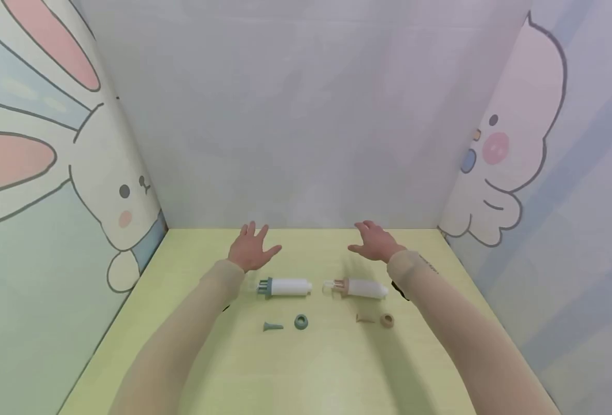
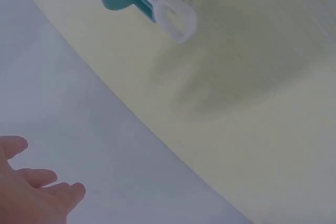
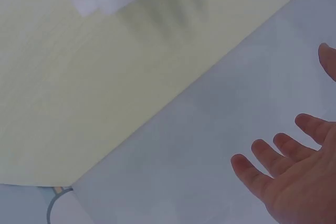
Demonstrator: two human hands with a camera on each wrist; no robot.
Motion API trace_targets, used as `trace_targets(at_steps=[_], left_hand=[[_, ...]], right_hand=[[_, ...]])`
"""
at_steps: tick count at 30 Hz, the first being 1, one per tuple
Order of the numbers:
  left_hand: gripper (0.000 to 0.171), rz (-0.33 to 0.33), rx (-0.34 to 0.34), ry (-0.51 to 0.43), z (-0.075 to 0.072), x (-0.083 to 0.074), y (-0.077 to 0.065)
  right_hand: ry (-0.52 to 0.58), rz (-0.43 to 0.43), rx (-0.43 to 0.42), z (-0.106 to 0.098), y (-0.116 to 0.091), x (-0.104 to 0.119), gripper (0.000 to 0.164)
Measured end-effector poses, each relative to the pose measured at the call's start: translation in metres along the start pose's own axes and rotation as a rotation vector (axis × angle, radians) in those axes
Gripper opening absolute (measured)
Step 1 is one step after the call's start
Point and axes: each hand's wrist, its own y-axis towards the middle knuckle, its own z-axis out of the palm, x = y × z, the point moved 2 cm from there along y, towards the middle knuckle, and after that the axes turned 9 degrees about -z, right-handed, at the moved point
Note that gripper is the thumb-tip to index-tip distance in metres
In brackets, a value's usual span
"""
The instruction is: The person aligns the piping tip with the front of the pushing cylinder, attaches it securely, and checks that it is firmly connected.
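Both hands hover over the far part of the table with fingers spread, holding nothing. My left hand (image 1: 249, 249) is nearest a white syringe-like tube (image 1: 289, 287) with a teal collar and a pale looped handle (image 2: 176, 19). Just beyond a second white tube (image 1: 366, 289), whose collar is pinkish brown, is my right hand (image 1: 377, 241). Closer to me lie a slim teal nozzle-like piece (image 1: 272, 327) and a teal ring-shaped cap (image 1: 301, 321). To their right are a brown tapered piece (image 1: 365, 318) and a brown ring-shaped cap (image 1: 386, 320).
The pale yellow table (image 1: 306, 374) meets a plain grey-white wall (image 1: 306, 115) just past the hands. Side panels carry a cartoon rabbit (image 1: 104, 196) on the left and a rounded white cartoon figure (image 1: 518, 115) on the right.
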Motion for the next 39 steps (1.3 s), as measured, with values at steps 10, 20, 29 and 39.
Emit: trace_targets(at_steps=[10,20,29,39], left_hand=[[0.081,0.059,0.053,-0.018,0.014,-0.017,-0.011],[0.083,0.132,0.042,-0.046,0.033,-0.020,-0.026],[0.068,0.214,-0.122,-0.188,0.043,-0.026,-0.045],[0.052,0.188,-0.073,-0.270,0.060,-0.039,-0.079]], right_hand=[[-0.017,-0.047,0.014,0.021,0.003,0.017,0.077],[0.007,-0.116,0.016,0.042,0.002,0.040,0.075],[0.034,-0.144,0.003,0.060,-0.005,0.049,0.073],[0.087,-0.213,-0.069,0.075,-0.014,0.068,0.065]])
